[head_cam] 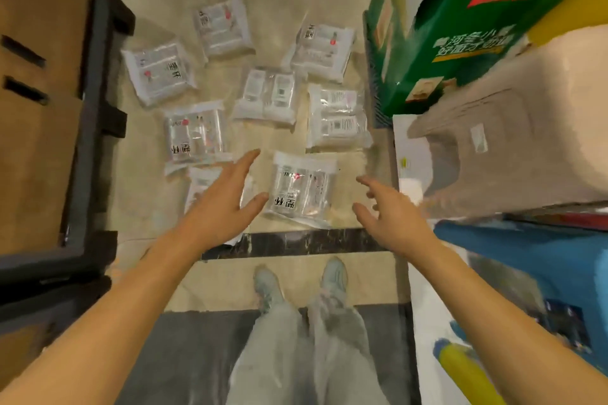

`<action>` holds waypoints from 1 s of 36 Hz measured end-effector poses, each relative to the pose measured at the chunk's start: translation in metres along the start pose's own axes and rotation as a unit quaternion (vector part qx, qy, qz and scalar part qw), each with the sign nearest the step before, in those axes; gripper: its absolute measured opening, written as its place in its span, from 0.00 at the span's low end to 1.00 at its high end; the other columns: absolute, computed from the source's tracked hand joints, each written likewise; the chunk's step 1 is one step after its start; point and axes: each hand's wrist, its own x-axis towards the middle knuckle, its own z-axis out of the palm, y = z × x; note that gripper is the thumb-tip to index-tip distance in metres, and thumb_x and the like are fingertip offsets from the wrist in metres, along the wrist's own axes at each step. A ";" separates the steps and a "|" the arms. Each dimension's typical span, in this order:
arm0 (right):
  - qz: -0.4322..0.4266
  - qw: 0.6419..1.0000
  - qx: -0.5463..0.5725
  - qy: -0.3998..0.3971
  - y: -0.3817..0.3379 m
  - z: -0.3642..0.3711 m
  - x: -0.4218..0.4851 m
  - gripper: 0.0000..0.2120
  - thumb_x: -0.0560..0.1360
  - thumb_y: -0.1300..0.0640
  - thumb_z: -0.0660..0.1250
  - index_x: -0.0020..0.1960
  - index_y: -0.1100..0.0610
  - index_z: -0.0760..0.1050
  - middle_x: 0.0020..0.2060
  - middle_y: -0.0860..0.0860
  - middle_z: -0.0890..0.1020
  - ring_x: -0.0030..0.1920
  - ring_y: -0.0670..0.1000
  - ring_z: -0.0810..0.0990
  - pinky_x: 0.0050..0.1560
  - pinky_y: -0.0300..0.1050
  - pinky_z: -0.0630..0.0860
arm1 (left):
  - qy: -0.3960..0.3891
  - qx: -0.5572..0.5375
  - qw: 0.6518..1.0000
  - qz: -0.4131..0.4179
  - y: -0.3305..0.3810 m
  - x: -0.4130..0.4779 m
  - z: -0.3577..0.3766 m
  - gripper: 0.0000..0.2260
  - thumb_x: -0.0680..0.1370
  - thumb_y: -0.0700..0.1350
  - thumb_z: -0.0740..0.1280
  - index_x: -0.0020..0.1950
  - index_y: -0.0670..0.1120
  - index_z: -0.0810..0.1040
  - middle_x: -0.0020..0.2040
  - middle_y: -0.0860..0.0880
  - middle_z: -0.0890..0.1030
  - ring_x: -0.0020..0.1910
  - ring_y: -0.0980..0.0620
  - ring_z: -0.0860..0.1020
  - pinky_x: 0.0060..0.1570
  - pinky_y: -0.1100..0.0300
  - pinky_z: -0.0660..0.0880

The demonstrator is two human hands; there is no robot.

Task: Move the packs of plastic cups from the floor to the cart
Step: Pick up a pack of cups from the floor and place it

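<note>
Several clear packs of plastic cups lie scattered on the beige floor [158,233]. The nearest pack [301,189] lies flat between my two hands. My left hand [223,204] hovers open just left of it, fingers spread, partly covering another pack [200,184]. My right hand [391,210] is open to the pack's right, fingers curled a little, holding nothing. More packs lie further out, such as one at the left [161,74] and one at the far middle [222,26]. The cart [92,128], dark-framed with a brown deck, stands at the left.
Green cartons [460,33] and a beige plastic stool [513,128] crowd the right side, with blue items [526,260] below them. A dark floor strip [312,240] crosses just ahead of my feet [299,279]. A grey mat [197,345] lies under me.
</note>
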 end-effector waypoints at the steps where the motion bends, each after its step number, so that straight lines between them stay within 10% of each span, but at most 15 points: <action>1: 0.004 1.000 0.012 -0.006 0.009 0.017 0.015 0.25 0.81 0.47 0.62 0.76 0.47 0.62 0.65 0.54 0.77 0.61 0.56 0.78 0.57 0.51 0.76 | -0.011 -0.002 1.000 -0.003 -0.014 0.014 0.014 0.32 0.80 0.56 0.63 0.79 0.61 0.49 0.74 0.47 0.65 0.68 0.49 0.70 0.61 0.51 0.71; 11: 0.032 0.998 0.028 -0.043 0.124 0.221 0.189 0.29 0.80 0.41 0.59 0.78 0.41 0.52 0.64 0.55 0.75 0.59 0.56 0.78 0.56 0.55 0.77 | -0.076 0.004 0.997 -0.030 -0.194 0.169 0.193 0.30 0.80 0.60 0.59 0.78 0.63 0.49 0.72 0.47 0.65 0.67 0.48 0.70 0.62 0.53 0.69; 17: 0.048 0.996 0.067 -0.021 0.198 0.325 0.278 0.34 0.78 0.35 0.59 0.78 0.34 0.45 0.72 0.55 0.65 0.62 0.58 0.76 0.63 0.54 0.74 | -0.083 -0.001 0.996 -0.039 -0.293 0.249 0.292 0.29 0.80 0.61 0.58 0.77 0.67 0.47 0.74 0.44 0.62 0.51 0.50 0.72 0.59 0.56 0.66; 22: 0.061 0.995 0.062 -0.038 0.237 0.378 0.323 0.38 0.75 0.30 0.58 0.74 0.27 0.36 0.78 0.55 0.50 0.74 0.60 0.64 0.70 0.57 0.65 | -0.100 -0.019 0.994 -0.046 -0.348 0.289 0.356 0.31 0.80 0.63 0.56 0.75 0.72 0.39 0.73 0.43 0.61 0.66 0.42 0.69 0.70 0.41 0.62; 27: 0.064 0.991 0.115 0.009 0.244 0.404 0.342 0.41 0.73 0.30 0.61 0.74 0.27 0.35 0.71 0.56 0.60 0.72 0.58 0.65 0.70 0.57 0.67 | -0.094 0.010 0.994 -0.046 -0.363 0.307 0.375 0.30 0.80 0.63 0.55 0.74 0.73 0.38 0.75 0.45 0.59 0.76 0.46 0.58 0.74 0.34 0.44; 36: 0.042 0.987 0.148 0.052 0.187 0.327 0.317 0.40 0.73 0.33 0.64 0.74 0.27 0.40 0.71 0.47 0.58 0.70 0.51 0.65 0.66 0.48 0.67 | -0.048 -0.086 0.994 -0.043 -0.311 0.280 0.295 0.31 0.78 0.63 0.60 0.73 0.75 0.43 0.66 0.50 0.62 0.63 0.52 0.68 0.63 0.50 0.69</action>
